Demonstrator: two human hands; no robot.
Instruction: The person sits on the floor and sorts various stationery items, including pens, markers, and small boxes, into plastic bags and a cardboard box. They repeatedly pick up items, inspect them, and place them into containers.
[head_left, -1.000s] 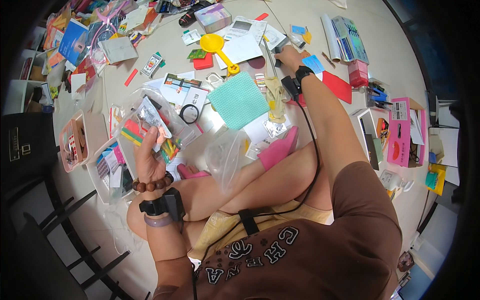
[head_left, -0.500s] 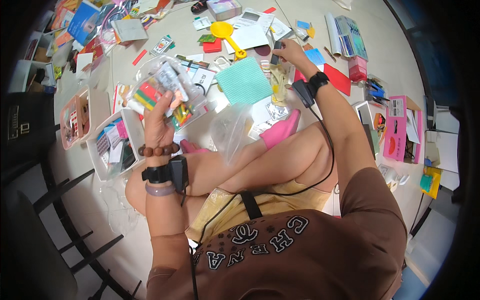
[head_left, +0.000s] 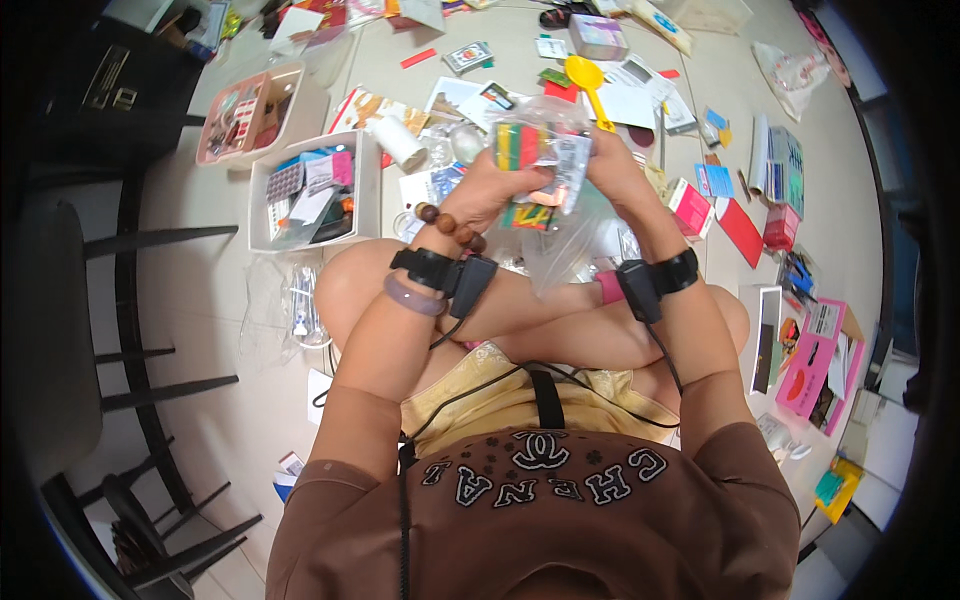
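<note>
Clear bag [head_left: 557, 152], left hand [head_left: 487, 193] clamped on its left side, thumb in front, right hand [head_left: 614, 172] at its right edge, grip hidden, cannot tell if closed

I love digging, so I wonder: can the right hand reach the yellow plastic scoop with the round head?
Probably yes: the scoop lies just past the right hand, handle toward it, nothing seemingly on top. That hand looks busy with the clear, stuffed plastic bag, though.
</note>
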